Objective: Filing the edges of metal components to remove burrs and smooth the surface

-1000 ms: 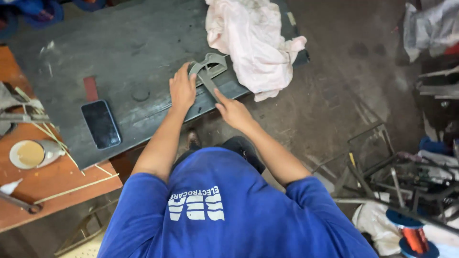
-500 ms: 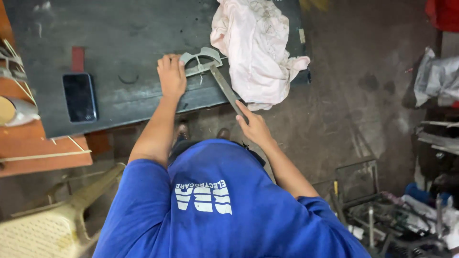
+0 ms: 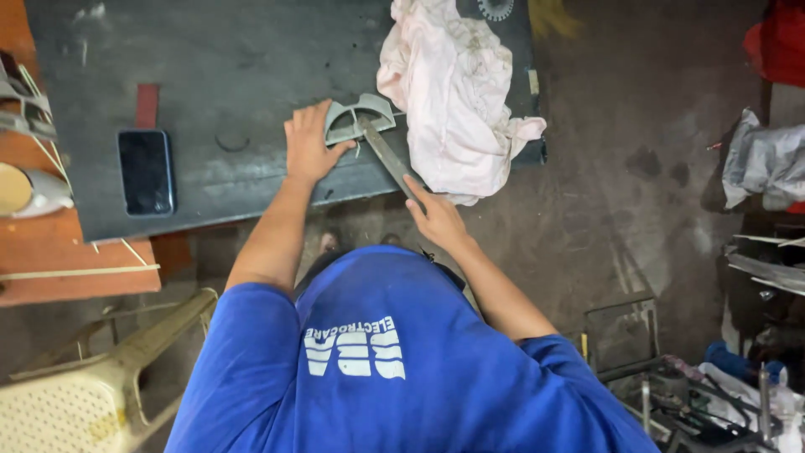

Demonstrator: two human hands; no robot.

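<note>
A curved grey metal part (image 3: 359,117) is held flat on the dark table (image 3: 210,75), close to the front edge. The left hand (image 3: 309,144) is pressed down on its left side, with the fingers spread and closed over the part so it cannot slide. A long flat file (image 3: 387,155) is gripped at its near end by the right hand (image 3: 436,220), with the fingers wrapped tight around it. The far end of the file is laid on the middle of the part.

The filing looks to be under way, not finished. How much metal is already taken off cannot be told, because the edge is too small to see. No shiny dust is seen on the table. The part is not yet let go, so more rubbing seems to be left.

A pink cloth (image 3: 453,92) is lying just beside the part, on the right, and it hangs over the table edge. A black phone (image 3: 146,171) is lying well apart, on the left.

Compared with half a second ago, the file is pushed further forward, so its tip is now seen on the part instead of below it. The right hand is brought nearer to the table edge. The left hand is kept in the same place on the part. The cloth and phone are not moved on the table.
</note>
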